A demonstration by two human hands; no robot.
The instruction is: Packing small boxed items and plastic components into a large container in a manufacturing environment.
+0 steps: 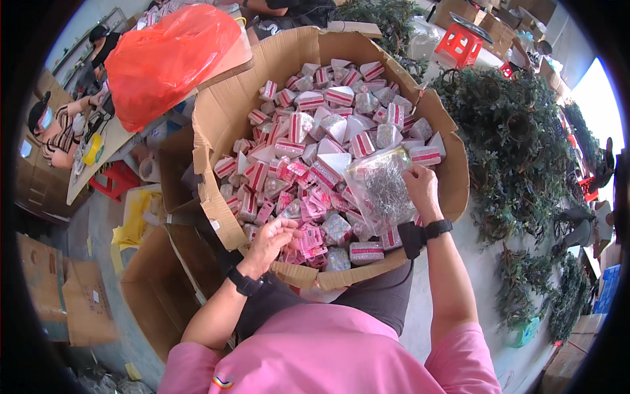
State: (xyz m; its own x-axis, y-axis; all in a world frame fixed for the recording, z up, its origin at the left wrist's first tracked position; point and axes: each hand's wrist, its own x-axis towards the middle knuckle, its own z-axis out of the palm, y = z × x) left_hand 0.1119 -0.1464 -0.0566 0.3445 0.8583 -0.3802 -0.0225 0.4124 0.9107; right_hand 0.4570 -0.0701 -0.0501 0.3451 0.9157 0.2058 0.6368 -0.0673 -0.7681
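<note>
Before me stands a big open cardboard box [216, 203] heaped with small wedge- and block-shaped pieces [325, 125], white and glittery with pink bands. On the heap at the right lies a clear plastic bag [357, 167] of thin silvery wire pieces [387, 190]. My right hand [422, 190] is at the bag's right edge, fingers curled together; what they pinch is too small to tell. My left hand [266, 246] hovers at the box's near left, fingers stretched and slightly apart, beside a pile of pink printed cards [308, 240]. Nothing shows in it.
A red plastic bag [170, 59] sits on a table at the upper left, where people work. An open empty carton [154, 289] stands left of my legs. Green leafy garlands [499, 144] are piled on the right, with a red stool [459, 44] behind.
</note>
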